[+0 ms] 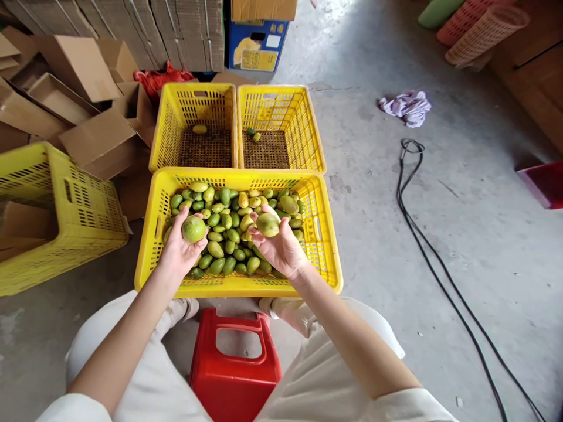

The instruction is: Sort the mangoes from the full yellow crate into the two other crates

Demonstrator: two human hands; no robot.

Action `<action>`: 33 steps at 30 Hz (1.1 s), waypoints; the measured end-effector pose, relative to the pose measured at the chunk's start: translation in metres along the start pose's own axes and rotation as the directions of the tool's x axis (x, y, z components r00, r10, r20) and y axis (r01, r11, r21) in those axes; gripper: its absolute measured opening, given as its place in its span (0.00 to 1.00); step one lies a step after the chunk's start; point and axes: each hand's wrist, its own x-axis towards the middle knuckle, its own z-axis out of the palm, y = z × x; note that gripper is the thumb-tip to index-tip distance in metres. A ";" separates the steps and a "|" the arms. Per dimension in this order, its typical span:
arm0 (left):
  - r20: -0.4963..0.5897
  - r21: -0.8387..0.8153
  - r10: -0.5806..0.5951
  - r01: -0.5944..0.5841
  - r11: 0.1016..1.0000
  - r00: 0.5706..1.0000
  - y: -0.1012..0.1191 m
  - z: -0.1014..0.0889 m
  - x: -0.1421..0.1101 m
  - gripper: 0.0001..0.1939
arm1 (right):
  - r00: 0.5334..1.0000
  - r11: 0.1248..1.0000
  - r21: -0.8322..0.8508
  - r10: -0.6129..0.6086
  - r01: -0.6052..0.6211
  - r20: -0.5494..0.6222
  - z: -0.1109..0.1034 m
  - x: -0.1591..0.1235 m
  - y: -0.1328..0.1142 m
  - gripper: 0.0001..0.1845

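Observation:
A yellow plastic crate [237, 285] full of small green and yellowish fruits [229, 225] sits on the floor in front of me. My left hand [179, 249] is closed round a round green fruit [193, 228] over the crate's left side. Over the crate's middle, my right hand [280, 246] grips a yellow-green fruit [268, 224]. Behind stand two more yellow crates: the left one [176, 126] holds one yellowish fruit [199, 129], the right one [308, 135] holds two small fruits [254, 135].
A red stool [233, 375] is between my knees. Another yellow crate [57, 223] stands at left, with cardboard boxes [88, 105] behind it. A black cable [440, 269] runs across the concrete floor at right, near a crumpled cloth [407, 107] and a red container [543, 181].

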 end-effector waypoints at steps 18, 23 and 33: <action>0.124 -0.105 -0.029 0.042 0.994 0.992 -0.005 -0.001 -0.004 0.06 | 0.993 0.996 0.049 0.080 -0.076 -0.083 0.001 0.001 -0.005 0.16; 0.156 -0.232 -0.045 0.081 0.969 0.987 -0.002 0.005 -0.011 0.15 | 0.987 0.996 0.056 0.073 -0.065 -0.142 -0.002 0.002 -0.004 0.08; 0.002 -0.248 -0.185 0.180 0.952 0.983 0.000 -0.001 -0.008 0.10 | 0.989 0.996 0.022 0.087 -0.085 -0.117 -0.001 0.003 -0.004 0.10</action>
